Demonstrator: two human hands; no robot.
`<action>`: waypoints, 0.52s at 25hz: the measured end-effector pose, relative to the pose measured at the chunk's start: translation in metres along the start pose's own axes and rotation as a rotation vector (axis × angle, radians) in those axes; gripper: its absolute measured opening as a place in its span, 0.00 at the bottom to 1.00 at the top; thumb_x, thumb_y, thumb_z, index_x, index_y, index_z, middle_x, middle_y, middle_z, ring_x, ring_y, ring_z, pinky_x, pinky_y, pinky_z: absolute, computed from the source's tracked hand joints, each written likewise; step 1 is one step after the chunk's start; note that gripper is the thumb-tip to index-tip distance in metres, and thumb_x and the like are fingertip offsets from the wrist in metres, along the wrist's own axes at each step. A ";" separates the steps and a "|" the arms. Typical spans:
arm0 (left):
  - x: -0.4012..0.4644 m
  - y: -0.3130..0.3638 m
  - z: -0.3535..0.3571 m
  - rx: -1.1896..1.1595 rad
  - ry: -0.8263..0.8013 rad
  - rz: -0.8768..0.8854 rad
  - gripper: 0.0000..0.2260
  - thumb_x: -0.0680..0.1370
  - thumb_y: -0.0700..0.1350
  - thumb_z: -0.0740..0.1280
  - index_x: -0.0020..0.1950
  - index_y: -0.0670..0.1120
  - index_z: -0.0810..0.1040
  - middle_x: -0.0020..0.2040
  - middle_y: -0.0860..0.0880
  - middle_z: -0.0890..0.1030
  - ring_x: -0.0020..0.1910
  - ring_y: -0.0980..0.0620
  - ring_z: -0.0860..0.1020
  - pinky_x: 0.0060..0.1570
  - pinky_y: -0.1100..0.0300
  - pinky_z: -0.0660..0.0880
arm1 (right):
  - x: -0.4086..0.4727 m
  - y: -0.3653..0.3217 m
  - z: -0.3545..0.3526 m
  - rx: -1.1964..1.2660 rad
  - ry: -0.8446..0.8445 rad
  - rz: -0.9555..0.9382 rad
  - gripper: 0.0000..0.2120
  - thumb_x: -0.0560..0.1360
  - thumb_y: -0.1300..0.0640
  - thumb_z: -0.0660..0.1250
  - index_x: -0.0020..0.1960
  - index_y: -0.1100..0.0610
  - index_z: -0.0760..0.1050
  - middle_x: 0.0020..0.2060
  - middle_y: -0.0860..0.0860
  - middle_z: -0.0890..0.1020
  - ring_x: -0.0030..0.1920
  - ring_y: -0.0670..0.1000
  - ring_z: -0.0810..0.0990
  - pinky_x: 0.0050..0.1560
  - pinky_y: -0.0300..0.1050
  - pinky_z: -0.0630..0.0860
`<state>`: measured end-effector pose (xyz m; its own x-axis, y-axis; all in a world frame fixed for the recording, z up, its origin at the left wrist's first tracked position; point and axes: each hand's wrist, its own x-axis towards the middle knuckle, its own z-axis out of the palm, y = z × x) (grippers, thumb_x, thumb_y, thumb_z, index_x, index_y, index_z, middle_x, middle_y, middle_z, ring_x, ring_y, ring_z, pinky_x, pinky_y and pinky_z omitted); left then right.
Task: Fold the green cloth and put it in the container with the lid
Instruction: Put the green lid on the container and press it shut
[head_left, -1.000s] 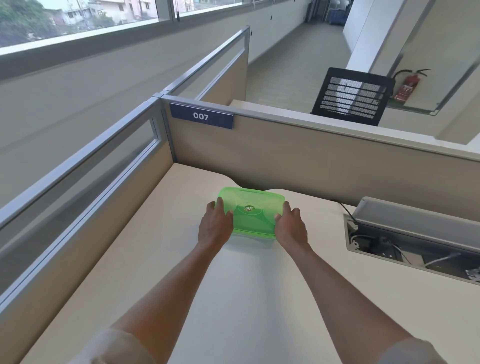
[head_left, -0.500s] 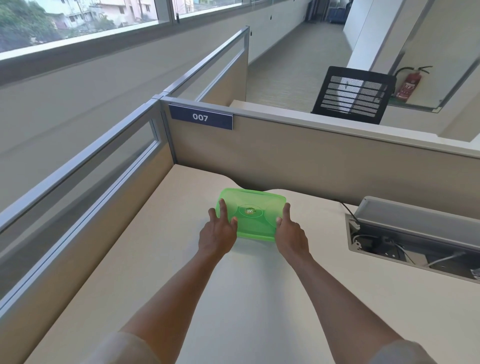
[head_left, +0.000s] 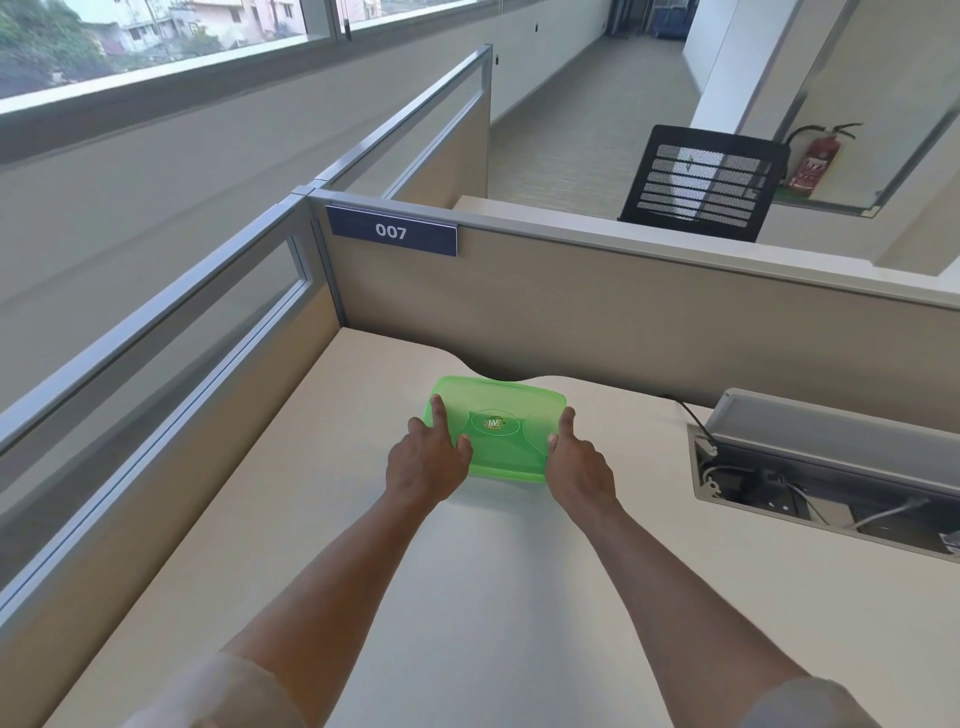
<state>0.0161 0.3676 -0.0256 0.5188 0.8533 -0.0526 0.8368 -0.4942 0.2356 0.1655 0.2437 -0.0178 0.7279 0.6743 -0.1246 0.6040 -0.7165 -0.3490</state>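
Leftmost, one glazed partition (head_left: 171, 364) is running along the edge of the pale surface (head_left: 467, 597), and one blue plate reading 007 (head_left: 392, 231) is sitting on the back panel. Two bare forearms are reaching forward from two light sleeves, both cut off by the bottom edge. One left hand (head_left: 428, 462) is pressing against the left end of the single green container (head_left: 501, 431), its index finger lying along the lid's left rim and its thumb resting on top. One right hand (head_left: 579, 465) is gripping the opposite end, thumb up against the lid's right edge, so both hands are clamped on the container, one at each short side. The container is sitting on the surface near the back panel with its lid on; a small round logo on the lid is too blurred to read. Whether the green cloth is lying inside is impossible to tell, since the tinted plastic is showing nothing distinct. Farther right, one open cable tray (head_left: 826, 483) is sunk into the surface, its right end cut off. Beyond the panel, one black mesh chair back (head_left: 701, 182) and one red fire extinguisher (head_left: 815, 158) are showing.
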 end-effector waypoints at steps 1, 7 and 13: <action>0.001 0.000 -0.001 0.004 -0.001 0.005 0.33 0.80 0.60 0.53 0.80 0.46 0.48 0.57 0.38 0.74 0.50 0.37 0.79 0.39 0.51 0.69 | 0.000 0.000 0.000 0.000 -0.005 0.002 0.25 0.83 0.53 0.47 0.78 0.56 0.46 0.50 0.61 0.81 0.51 0.63 0.79 0.45 0.52 0.70; 0.003 -0.003 -0.004 0.000 -0.034 0.021 0.34 0.80 0.61 0.51 0.81 0.48 0.45 0.58 0.38 0.75 0.53 0.37 0.79 0.45 0.50 0.74 | 0.001 0.001 -0.001 0.010 -0.014 0.001 0.25 0.83 0.53 0.46 0.78 0.56 0.45 0.51 0.61 0.81 0.51 0.63 0.79 0.44 0.51 0.68; 0.002 -0.006 -0.006 0.026 -0.039 0.051 0.34 0.80 0.64 0.51 0.81 0.47 0.47 0.75 0.39 0.63 0.69 0.37 0.68 0.61 0.45 0.69 | -0.002 -0.002 0.002 0.017 0.053 0.023 0.25 0.83 0.51 0.49 0.77 0.56 0.49 0.53 0.59 0.78 0.52 0.62 0.77 0.44 0.52 0.70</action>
<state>0.0107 0.3733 -0.0215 0.5665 0.8203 -0.0790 0.8134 -0.5411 0.2136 0.1621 0.2439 -0.0186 0.7582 0.6467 -0.0832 0.5814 -0.7283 -0.3627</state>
